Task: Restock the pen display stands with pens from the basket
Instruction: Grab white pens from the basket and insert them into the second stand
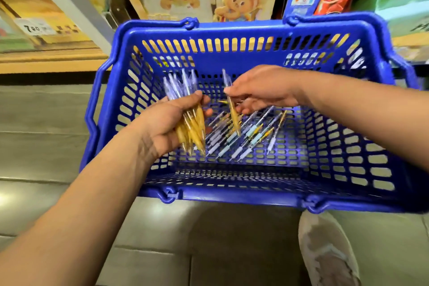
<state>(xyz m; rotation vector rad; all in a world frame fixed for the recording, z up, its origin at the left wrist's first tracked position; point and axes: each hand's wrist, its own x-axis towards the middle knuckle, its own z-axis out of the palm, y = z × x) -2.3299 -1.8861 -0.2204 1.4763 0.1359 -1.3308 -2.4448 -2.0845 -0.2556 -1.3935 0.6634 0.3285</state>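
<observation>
Floor | basket | left hand fingers wrap pen bundle | right hand pinches single pen mid-basket

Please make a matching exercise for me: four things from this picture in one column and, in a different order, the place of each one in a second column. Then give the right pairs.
Things
1. bundle of yellow pens
2. single yellow pen
3. loose pens
4. shoe

Places
A. lying on the bottom of the blue basket
B. gripped in the left hand
C. outside the blue basket, by its near side
D. pinched by the right hand

Pairs: 1-B, 2-D, 3-A, 4-C
</observation>
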